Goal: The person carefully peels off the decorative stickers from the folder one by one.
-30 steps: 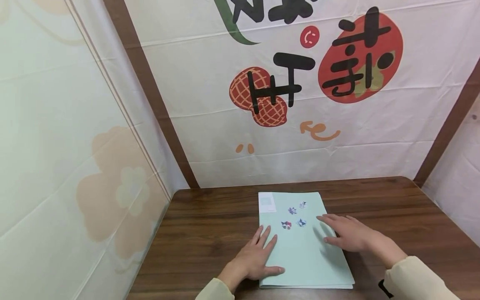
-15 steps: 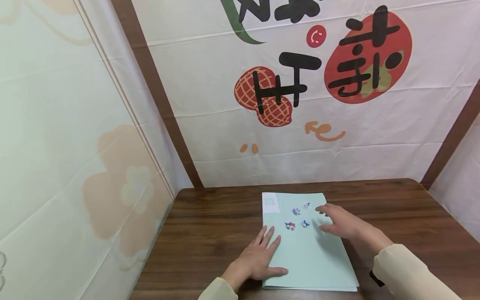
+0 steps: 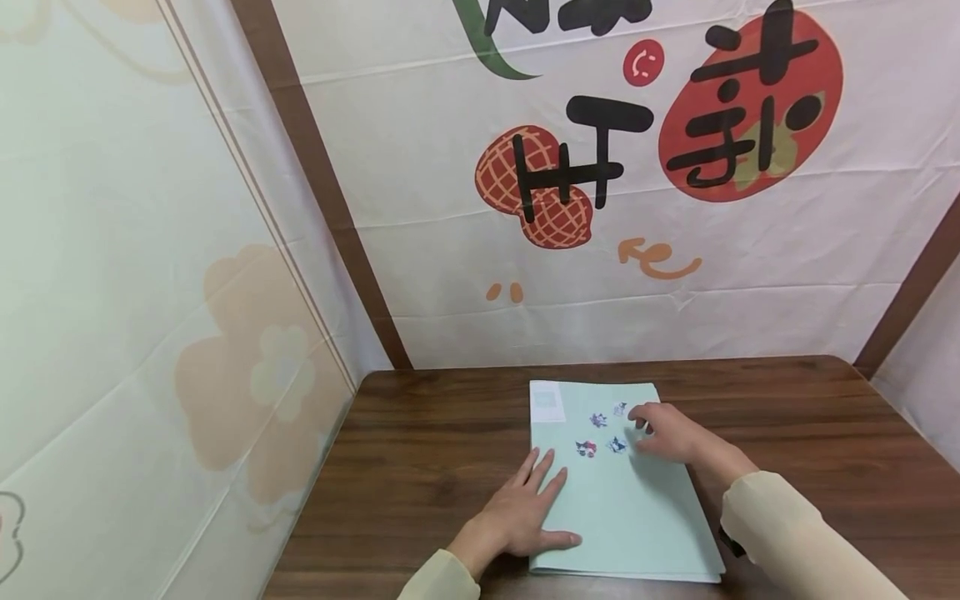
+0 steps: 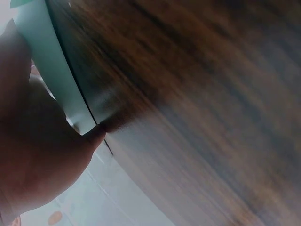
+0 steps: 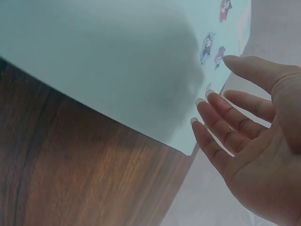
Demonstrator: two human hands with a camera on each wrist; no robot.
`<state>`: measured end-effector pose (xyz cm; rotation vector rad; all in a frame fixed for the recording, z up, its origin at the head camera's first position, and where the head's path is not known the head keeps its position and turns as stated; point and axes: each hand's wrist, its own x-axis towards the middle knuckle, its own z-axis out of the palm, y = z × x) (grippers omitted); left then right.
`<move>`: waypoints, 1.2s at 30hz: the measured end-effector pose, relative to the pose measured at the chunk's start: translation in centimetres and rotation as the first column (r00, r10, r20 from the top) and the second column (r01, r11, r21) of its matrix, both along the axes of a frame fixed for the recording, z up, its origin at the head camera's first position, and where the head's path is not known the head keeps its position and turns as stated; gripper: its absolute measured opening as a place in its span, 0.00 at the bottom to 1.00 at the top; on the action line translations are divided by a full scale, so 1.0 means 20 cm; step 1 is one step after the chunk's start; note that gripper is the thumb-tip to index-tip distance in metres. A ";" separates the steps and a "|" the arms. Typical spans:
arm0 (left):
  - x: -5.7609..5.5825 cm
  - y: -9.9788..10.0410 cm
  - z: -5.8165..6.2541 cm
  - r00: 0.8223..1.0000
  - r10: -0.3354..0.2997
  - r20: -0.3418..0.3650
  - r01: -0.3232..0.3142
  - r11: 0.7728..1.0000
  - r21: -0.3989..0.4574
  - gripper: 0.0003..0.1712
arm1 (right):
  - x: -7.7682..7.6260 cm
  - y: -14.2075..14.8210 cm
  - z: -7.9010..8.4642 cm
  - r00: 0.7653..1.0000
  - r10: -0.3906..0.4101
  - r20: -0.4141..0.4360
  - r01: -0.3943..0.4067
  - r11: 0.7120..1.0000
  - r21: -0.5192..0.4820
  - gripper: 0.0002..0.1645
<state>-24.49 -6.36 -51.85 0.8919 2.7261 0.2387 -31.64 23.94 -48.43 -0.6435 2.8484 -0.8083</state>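
A pale mint-green, thin rectangular folder (image 3: 637,517) lies flat on the dark brown wood-grain tabletop (image 3: 435,467), its far edge near the back of the surface, two layers showing along its near edge; the left hand (image 3: 516,515) rests across the folder's left edge in the nearer half, released, its fingers spread and its thumb stretched out over the green cover; the right hand (image 3: 666,432) hovers above the folder's far right part, released too, its fingers loosely bent with nothing between them, and its shadow falls on the cover.

A white rectangular paper label (image 3: 547,402) with a pale square sits in the far left corner of the cover; to its right and nearer the person is a cluster of four small figure stickers in purple, blue and red, the red-and-purple sticker (image 3: 586,449) among them; the right fingertips are near the cluster.

Cream-coloured sleeves (image 3: 795,533) cover both forearms, with a black band (image 3: 731,543) by the right cuff; behind the tabletop hangs a white fabric sheet (image 3: 427,250) printed with red shapes and black characters.
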 end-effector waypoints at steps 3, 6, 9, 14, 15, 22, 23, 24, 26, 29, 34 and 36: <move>-0.01 0.00 -0.01 1.000 -0.002 0.002 0.002 1.000 0.004 0.55 | -0.02 0.00 -0.02 1.000 0.013 -0.008 -0.013 1.000 0.002 0.22; -0.01 0.00 -0.01 1.000 -0.005 0.005 0.005 1.000 0.000 0.55 | -0.03 -0.01 -0.04 1.000 0.015 -0.012 -0.015 1.000 -0.002 0.19; 0.00 0.01 0.00 1.000 -0.001 0.001 0.001 1.000 0.001 0.55 | -0.04 -0.01 -0.04 1.000 0.018 -0.015 -0.018 1.000 -0.004 0.17; 0.01 0.01 0.01 1.000 0.008 0.002 -0.008 1.000 -0.004 0.55 | -0.04 -0.03 -0.04 1.000 0.011 -0.004 -0.011 1.000 -0.005 0.14; 0.01 0.01 0.01 1.000 0.008 0.003 -0.008 1.000 -0.006 0.55 | -0.04 -0.03 -0.04 1.000 0.008 -0.001 -0.008 1.000 -0.005 0.14; 0.01 0.01 0.01 1.000 0.008 0.001 -0.008 1.000 -0.012 0.55 | -0.04 -0.04 -0.06 1.000 -0.010 0.007 0.010 1.000 0.010 0.10; 0.01 0.01 0.01 1.000 0.009 0.000 -0.009 1.000 -0.012 0.55 | -0.03 -0.05 -0.07 1.000 -0.014 0.010 0.014 1.000 0.013 0.09; 0.01 0.01 0.00 1.000 0.008 0.000 -0.008 1.000 -0.012 0.55 | -0.03 -0.05 -0.07 1.000 -0.018 0.017 0.018 1.000 0.015 0.09; 0.01 0.01 0.00 1.000 0.008 0.000 -0.008 1.000 -0.009 0.55 | -0.03 -0.05 -0.07 0.999 -0.029 0.030 0.028 0.999 0.020 0.08; 0.00 0.01 -0.01 1.000 0.005 -0.003 -0.005 1.000 0.000 0.56 | -0.03 -0.06 -0.07 0.998 -0.046 0.047 0.044 0.998 0.034 0.07; -0.01 0.00 -0.04 1.000 -0.007 -0.027 0.007 1.000 0.000 0.55 | -0.03 -0.07 -0.08 0.997 -0.067 0.049 0.064 0.996 0.062 0.06; -0.01 0.00 -0.04 1.000 -0.008 -0.029 0.008 1.000 -0.001 0.55 | -0.03 -0.08 -0.08 0.996 -0.074 0.050 0.070 0.995 0.068 0.06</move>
